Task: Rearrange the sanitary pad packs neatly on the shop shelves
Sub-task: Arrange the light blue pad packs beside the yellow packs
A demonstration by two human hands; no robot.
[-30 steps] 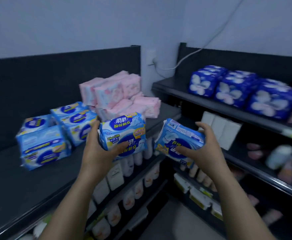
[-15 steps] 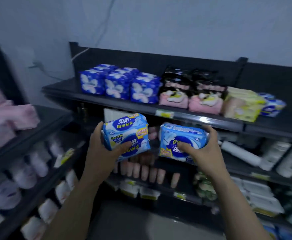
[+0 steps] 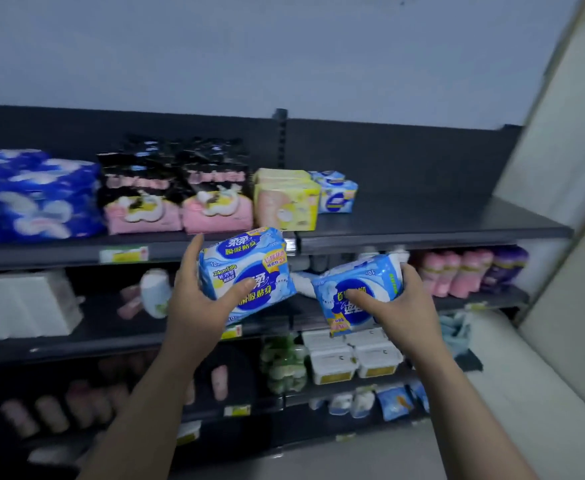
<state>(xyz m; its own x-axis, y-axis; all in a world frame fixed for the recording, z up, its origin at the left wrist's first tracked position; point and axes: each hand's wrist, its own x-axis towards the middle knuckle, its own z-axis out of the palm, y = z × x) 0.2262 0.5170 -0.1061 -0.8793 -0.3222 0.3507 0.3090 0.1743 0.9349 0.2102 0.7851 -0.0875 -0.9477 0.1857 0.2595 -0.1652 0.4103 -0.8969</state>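
My left hand (image 3: 201,306) grips a light-blue sanitary pad pack (image 3: 246,271) with blue ovals, held upright in front of the top shelf's edge. My right hand (image 3: 402,306) grips a second light-blue pack (image 3: 357,289), tilted, a little lower and to the right. On the top shelf (image 3: 422,230) stand dark-blue packs (image 3: 31,195) at the left, black-and-pink packs (image 3: 176,188), yellow packs (image 3: 284,199), and light-blue packs (image 3: 336,192) like the ones I hold. The shelf's right half is bare.
Lower shelves carry white boxes (image 3: 21,306), pink and purple bottles (image 3: 468,271), white tubs (image 3: 353,358) and small blue sachets (image 3: 395,400). A pale wall or pillar (image 3: 561,168) closes off the right side. Grey floor lies below.
My view has swung right, from the corner shelf with pink and blue packs to the right-hand shelving. Both hands kept their packs; the right pack is now tilted and lower.
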